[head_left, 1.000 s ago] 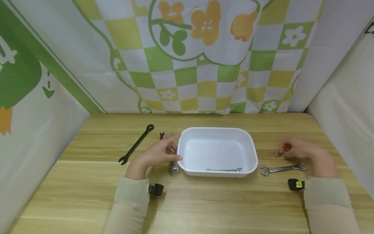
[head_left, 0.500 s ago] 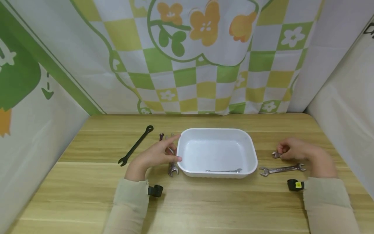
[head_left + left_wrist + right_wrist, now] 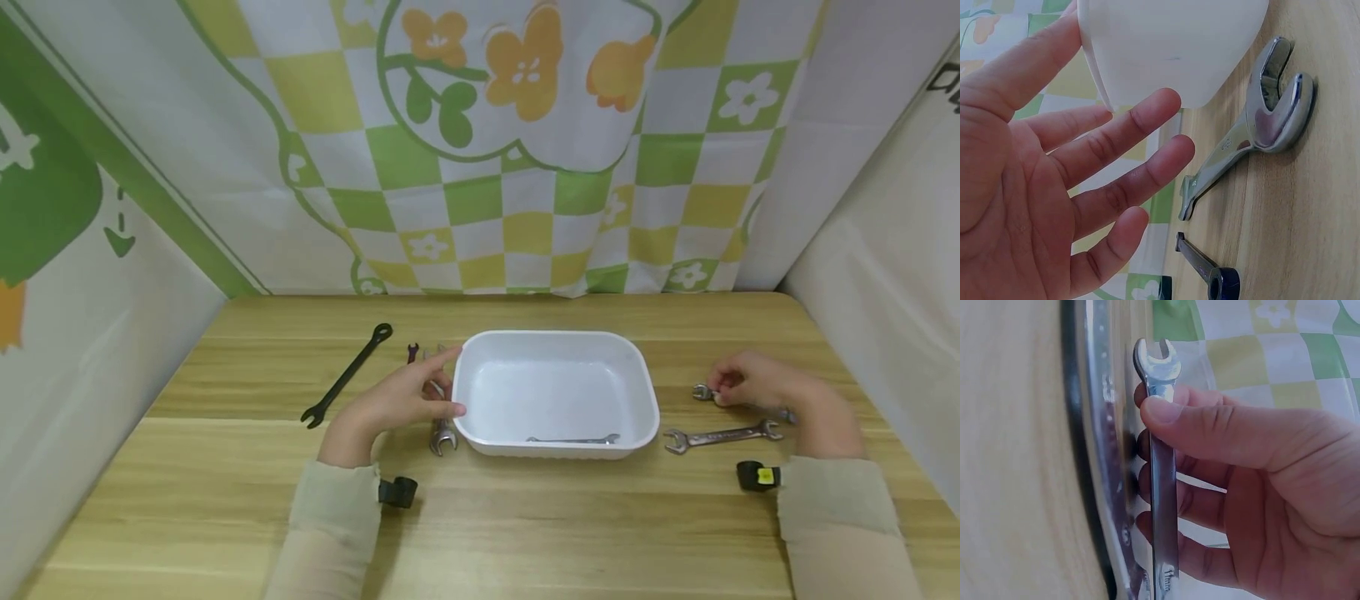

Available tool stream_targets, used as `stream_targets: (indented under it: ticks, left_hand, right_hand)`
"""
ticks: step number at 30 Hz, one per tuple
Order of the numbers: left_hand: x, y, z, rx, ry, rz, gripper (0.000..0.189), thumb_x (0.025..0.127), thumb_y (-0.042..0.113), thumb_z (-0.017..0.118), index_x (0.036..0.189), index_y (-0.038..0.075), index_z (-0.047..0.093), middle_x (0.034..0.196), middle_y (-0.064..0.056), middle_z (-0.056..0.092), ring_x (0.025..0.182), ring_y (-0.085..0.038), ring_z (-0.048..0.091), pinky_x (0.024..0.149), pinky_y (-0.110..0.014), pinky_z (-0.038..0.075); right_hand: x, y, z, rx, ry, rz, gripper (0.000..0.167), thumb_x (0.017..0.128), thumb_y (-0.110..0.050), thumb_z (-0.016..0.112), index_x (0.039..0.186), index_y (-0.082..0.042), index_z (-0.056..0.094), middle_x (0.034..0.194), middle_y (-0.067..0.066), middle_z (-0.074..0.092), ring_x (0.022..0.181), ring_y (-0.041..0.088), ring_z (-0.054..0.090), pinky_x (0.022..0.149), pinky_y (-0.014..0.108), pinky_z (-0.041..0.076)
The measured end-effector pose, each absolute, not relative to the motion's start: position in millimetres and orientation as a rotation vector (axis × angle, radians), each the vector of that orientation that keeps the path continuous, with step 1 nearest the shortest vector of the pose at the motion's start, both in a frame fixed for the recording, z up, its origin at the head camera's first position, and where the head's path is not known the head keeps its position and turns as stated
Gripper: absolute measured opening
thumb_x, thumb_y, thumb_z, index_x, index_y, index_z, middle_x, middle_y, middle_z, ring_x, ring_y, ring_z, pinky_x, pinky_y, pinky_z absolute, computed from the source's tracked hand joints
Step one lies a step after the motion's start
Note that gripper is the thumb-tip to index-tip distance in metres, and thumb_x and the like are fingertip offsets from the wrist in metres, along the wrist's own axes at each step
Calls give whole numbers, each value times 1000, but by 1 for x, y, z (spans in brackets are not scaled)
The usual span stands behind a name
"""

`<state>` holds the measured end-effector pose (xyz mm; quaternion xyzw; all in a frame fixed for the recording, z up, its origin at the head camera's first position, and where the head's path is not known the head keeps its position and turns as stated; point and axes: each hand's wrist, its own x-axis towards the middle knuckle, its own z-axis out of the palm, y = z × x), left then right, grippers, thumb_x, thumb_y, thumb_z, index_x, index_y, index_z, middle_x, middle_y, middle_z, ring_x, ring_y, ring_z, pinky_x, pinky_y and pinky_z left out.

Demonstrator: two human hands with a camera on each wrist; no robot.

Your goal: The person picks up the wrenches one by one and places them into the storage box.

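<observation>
My right hand [image 3: 767, 387] pinches a silver open-end wrench [image 3: 1163, 469] between thumb and fingers, its open jaw pointing up past the thumb in the right wrist view. In the head view, this wrench stretches under the hand, close over the table. A larger silver double open-end wrench [image 3: 723, 435] lies just in front. My left hand [image 3: 401, 396] touches the left end of a white plastic basin [image 3: 555, 387] with thumb and index finger, the other fingers spread loosely. Inside the basin, a thin silver wrench [image 3: 577, 439] lies along the near wall.
A silver wrench [image 3: 1260, 119] and a small dark wrench [image 3: 1207, 262] lie beneath and beside the left hand, partly hidden in the head view. Farther left, a long black combination wrench [image 3: 345, 377] lies slanted on the wooden table [image 3: 570, 525]. A patterned curtain [image 3: 525, 200] hangs behind.
My right hand has shifted slightly left with the wrench, and more of the wrench's length now shows behind the fingers. The left hand stays on the basin.
</observation>
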<state>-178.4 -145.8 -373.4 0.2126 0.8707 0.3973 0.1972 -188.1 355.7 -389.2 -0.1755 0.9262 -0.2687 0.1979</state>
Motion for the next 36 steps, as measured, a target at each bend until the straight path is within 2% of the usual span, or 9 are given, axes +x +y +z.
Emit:
stream_targets:
  ticks: [10, 26, 36]
  left_hand:
    - [-177, -146, -372, 594, 2438, 1110, 89, 89, 24, 76, 159, 10, 22, 104, -9, 67, 93, -18, 65, 83, -32, 53]
    - [-177, -146, -373, 589, 2446, 1097, 89, 89, 26, 76, 159, 10, 23, 107, -8, 67, 95, -18, 65, 85, -33, 53]
    - [-178, -146, -373, 614, 2452, 1070, 89, 90, 26, 75, 159, 11, 22, 103, -6, 69, 94, -17, 65, 85, -34, 52]
  right_hand:
    - [-187, 356, -389, -495, 2604, -867, 10, 88, -4, 69, 98, -1, 67, 77, -2, 57, 68, 2, 48, 63, 22, 44]
    - [-184, 350, -381, -549, 2680, -923, 13, 93, -6, 65, 105, -4, 70, 93, 4, 69, 79, 0, 56, 70, 21, 48]
    - [-181, 338, -368, -604, 2730, -938, 13, 93, -2, 65, 105, -1, 71, 93, 7, 70, 78, -2, 57, 69, 21, 51]
